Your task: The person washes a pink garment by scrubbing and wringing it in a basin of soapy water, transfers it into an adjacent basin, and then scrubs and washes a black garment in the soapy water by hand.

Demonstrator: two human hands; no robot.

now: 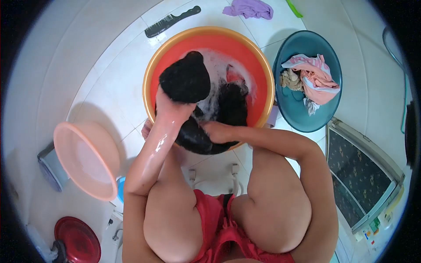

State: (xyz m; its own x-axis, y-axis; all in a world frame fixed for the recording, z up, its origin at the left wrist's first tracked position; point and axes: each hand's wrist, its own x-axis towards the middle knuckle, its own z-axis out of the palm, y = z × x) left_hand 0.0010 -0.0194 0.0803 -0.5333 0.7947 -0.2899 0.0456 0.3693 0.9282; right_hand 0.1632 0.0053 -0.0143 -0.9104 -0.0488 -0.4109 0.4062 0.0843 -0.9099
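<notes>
A large red basin (263,59) with a gold-coloured rim stands before me, holding soapy water and wet black cloth (232,103). Raised in my left hand (172,105) is a bunched part of black cloth (185,79), which covers most of the fingers. My right hand (218,131) grips black cloth (194,134) at the near side of the basin, where a dark fold hangs over the rim. The fingertips of this hand are hidden by the cloth. Foam (213,65) floats around the cloth.
Right of the red basin, a teal basin (286,111) holds pink and beige cloths (319,82). A peach tub (85,157) leans at the left. Beyond the red basin lie a black comb (171,21) and a purple cloth (250,9). A dark-panelled door or frame (361,174) stands at right.
</notes>
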